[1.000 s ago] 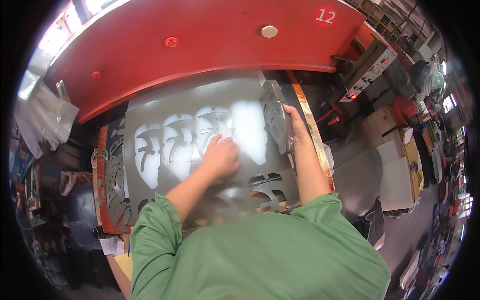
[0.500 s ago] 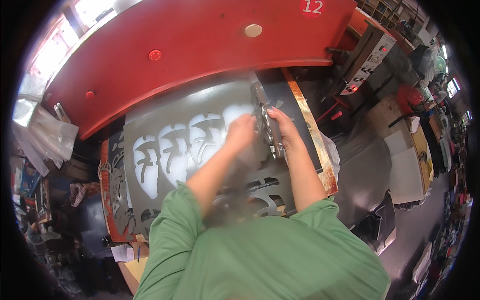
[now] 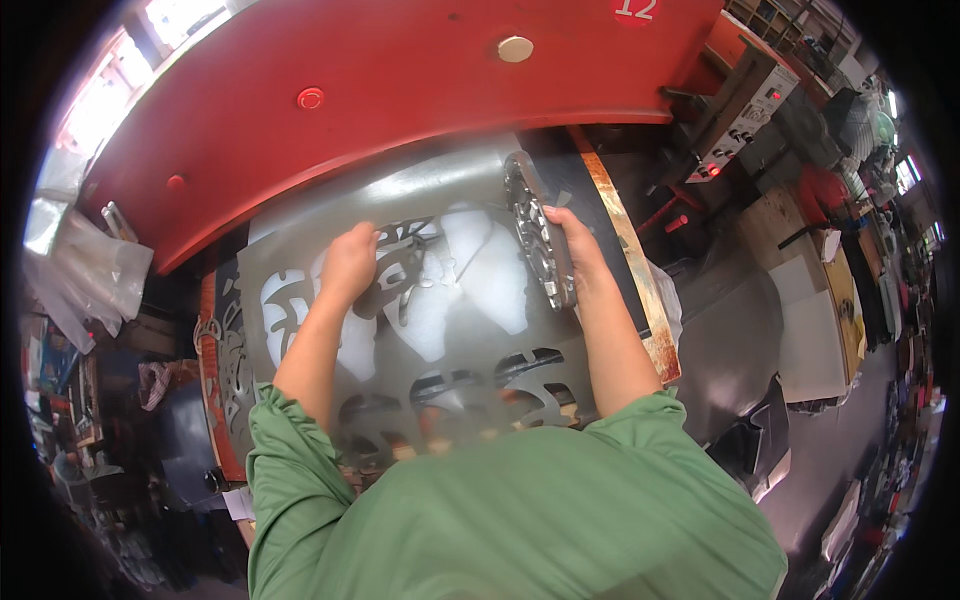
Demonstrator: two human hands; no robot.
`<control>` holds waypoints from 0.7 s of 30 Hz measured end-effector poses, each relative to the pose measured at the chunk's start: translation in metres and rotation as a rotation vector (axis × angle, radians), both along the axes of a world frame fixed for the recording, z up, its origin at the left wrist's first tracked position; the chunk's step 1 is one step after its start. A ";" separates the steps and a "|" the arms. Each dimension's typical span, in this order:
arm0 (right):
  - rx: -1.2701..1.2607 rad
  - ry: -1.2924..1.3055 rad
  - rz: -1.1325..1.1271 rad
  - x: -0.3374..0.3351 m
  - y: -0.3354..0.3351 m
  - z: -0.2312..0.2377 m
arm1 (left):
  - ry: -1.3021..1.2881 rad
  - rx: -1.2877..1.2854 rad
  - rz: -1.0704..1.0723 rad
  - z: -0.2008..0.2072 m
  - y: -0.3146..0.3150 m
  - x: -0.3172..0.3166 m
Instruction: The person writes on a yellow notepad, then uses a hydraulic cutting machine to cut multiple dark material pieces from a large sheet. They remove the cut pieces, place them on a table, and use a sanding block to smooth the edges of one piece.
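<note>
My right hand [image 3: 580, 250] grips a thick metal cutting die [image 3: 535, 232] by its right side, holding it on edge above the sheet. The die has an openwork inner face. My left hand [image 3: 348, 265] is closed at the left edge of a dark, flat cut-out piece [image 3: 402, 268] with curved slots, which hangs over the openings; the fingertips are partly hidden. Beneath both hands lies a grey sheet [image 3: 290, 232] with a row of large shaped holes that show white below. Nearer to me, another row of dark curved cut shapes [image 3: 530, 378] shows.
A red machine beam [image 3: 420, 80] with a red button [image 3: 310, 98] spans the far side. A control box [image 3: 745, 125] with knobs and red lights stands at the right. The bed has a rusty right edge [image 3: 640, 290]. Clear plastic bags [image 3: 95, 270] hang at the left.
My left hand has moved left, away from the die, and now has the dark cut-out piece at its fingers. The right hand still holds the die, nearly in place. White openings at the right are uncovered.
</note>
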State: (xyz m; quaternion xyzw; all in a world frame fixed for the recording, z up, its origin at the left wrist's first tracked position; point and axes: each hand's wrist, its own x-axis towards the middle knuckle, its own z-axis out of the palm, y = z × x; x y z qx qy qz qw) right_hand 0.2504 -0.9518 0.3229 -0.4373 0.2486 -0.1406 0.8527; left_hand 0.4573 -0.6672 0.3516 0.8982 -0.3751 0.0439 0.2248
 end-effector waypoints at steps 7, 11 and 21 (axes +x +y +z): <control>-0.064 -0.027 -0.008 0.007 0.007 -0.006 | 0.018 0.230 -0.174 0.002 -0.053 0.007; -0.099 0.004 -0.031 0.007 0.007 -0.004 | 0.349 0.376 -0.083 0.020 -0.119 0.008; -0.175 0.061 -0.190 0.007 0.022 0.009 | 0.107 0.161 -0.227 -0.004 -0.135 -0.021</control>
